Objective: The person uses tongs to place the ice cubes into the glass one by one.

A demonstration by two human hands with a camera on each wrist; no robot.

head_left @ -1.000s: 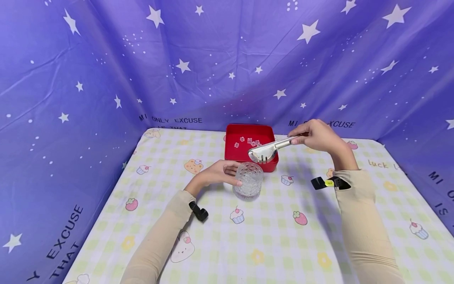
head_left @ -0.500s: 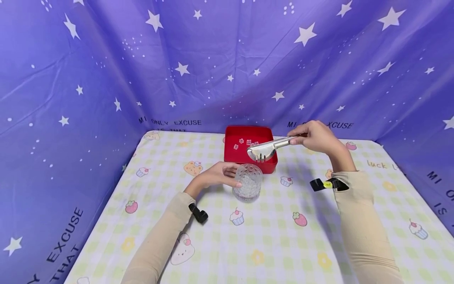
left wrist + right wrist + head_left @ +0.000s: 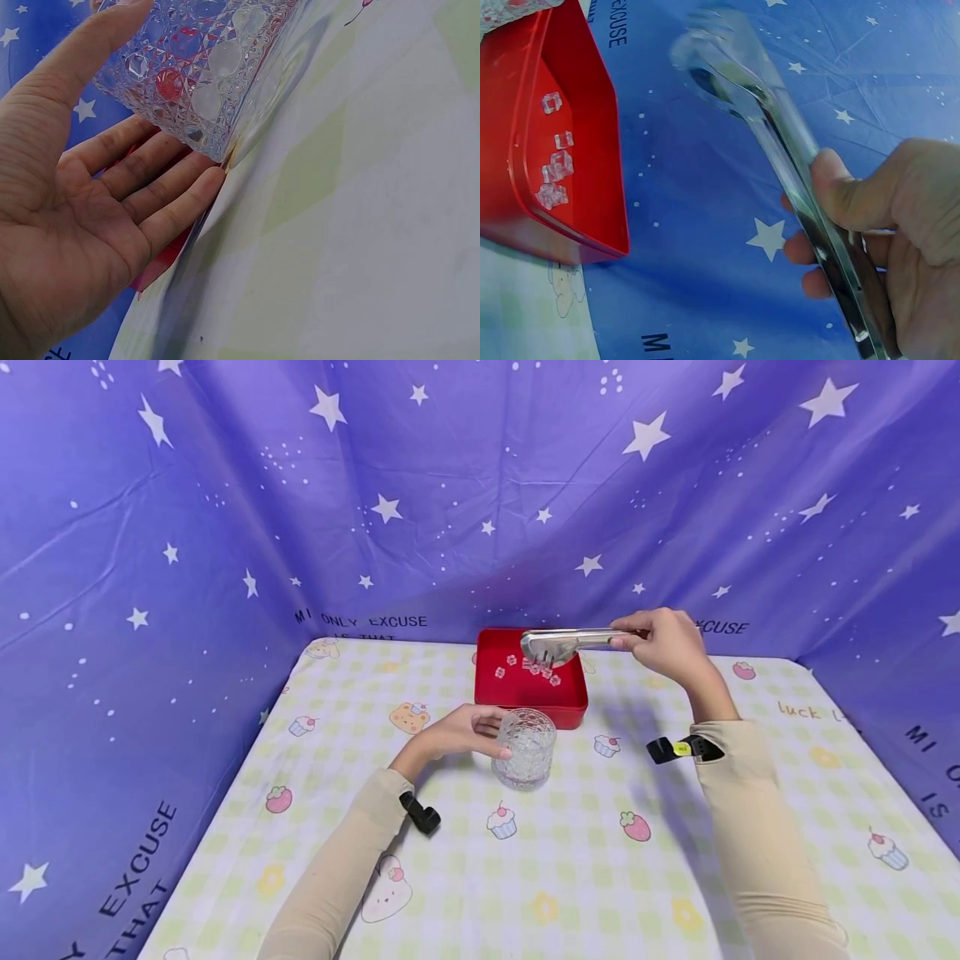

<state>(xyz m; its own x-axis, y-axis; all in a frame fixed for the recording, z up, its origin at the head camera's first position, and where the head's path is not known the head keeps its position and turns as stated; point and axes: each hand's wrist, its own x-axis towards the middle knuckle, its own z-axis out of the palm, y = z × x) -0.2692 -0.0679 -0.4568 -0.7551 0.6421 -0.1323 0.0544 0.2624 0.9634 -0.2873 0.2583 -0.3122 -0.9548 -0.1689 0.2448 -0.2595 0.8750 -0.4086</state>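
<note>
A clear cut-glass tumbler (image 3: pixel 527 764) stands upright on the table in front of the red box (image 3: pixel 491 693). My left hand (image 3: pixel 459 729) holds its left side, the thumb in front and the fingers behind. Pale lumps show through the patterned wall of the tumbler (image 3: pixel 214 64) in the left wrist view. Raised above the box, my right hand (image 3: pixel 667 643) grips metal tongs (image 3: pixel 585 638) by the handle. The tongs' slotted head points left over the box, its two arms close together. Several small clear cubes (image 3: pixel 559 165) lie scattered on the box floor.
A checked tablecloth (image 3: pixel 570 868) printed with cupcakes, strawberries and bears covers the table. Blue star-patterned curtain (image 3: pixel 450 485) hangs behind and on both sides, close to the box's far edge. A black strap (image 3: pixel 678 749) circles each wrist.
The right hand has lifted the tongs up and away from the tumbler, so their head now hangs over the middle of the box. The left hand and the tumbler have stayed in place.
</note>
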